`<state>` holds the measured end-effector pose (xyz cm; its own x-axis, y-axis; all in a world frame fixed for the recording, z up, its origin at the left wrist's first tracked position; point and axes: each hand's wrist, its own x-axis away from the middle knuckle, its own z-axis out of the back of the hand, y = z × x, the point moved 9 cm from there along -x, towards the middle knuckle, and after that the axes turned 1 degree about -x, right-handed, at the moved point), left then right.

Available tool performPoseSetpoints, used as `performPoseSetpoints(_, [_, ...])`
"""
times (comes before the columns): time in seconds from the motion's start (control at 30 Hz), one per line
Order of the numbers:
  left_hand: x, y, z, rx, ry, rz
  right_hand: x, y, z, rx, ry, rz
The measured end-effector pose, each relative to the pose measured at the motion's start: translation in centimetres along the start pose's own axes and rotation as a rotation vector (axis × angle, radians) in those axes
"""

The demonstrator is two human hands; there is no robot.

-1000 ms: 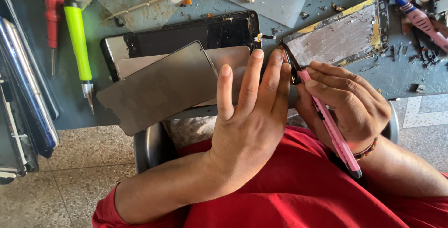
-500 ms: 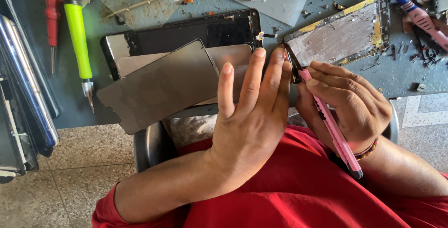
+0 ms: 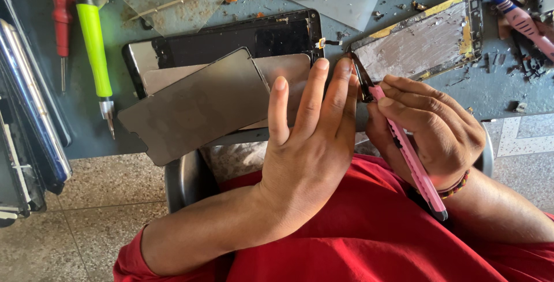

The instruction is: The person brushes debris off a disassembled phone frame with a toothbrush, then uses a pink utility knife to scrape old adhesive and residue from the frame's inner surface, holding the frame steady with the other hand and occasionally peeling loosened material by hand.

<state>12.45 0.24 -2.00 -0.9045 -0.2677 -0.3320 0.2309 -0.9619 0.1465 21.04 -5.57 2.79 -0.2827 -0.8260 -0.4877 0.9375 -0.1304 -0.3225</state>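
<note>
Phone repair at a cluttered grey-blue bench [image 3: 485,91] over a speckled stone floor [image 3: 86,201].
Left hand [image 3: 309,143] lies flat, fingers spread, on the grey panel [image 3: 196,106] at the bench edge; right hand [image 3: 430,129] grips a pink knife [image 3: 407,155], tip beside the left fingertips.

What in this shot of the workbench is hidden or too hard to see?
Head view only:
- Tip of the pink knife: hidden where it meets the left hand, so what it cuts is unclear.
- Right edge of the grey sheets: covered by the left hand's fingers.
- Right hand: its palm side faces away.
- Red screwdriver: handle cut off by the top edge.
- Small screws at far right: too tiny to tell apart.
</note>
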Motion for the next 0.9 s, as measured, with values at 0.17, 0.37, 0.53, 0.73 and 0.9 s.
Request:
performPoseSetpoints(0.17, [0.08,0.02,-0.10,-0.015,-0.008,-0.005,-0.03,-0.20,-0.02,-0.004,-0.004,0.020])
performPoseSetpoints(0.37, [0.22,0.04,-0.13,-0.041,-0.007,-0.002,0.04,-0.13,-0.01,-0.020,-0.025,0.011])
performPoseSetpoints(0.53, [0.28,0.12,-0.32,-0.036,0.005,0.003,0.10,-0.14,0.17,-0.026,-0.028,-0.002])
performPoseSetpoints(0.73, [0.46,0.13,-0.48,-0.017,-0.003,0.002,0.09,-0.26,0.29,-0.018,-0.045,-0.001])
performPoseSetpoints(0.9, [0.60,0.12,-0.54,-0.022,-0.007,-0.005,0.15,-0.32,0.31,-0.014,-0.052,0.000])
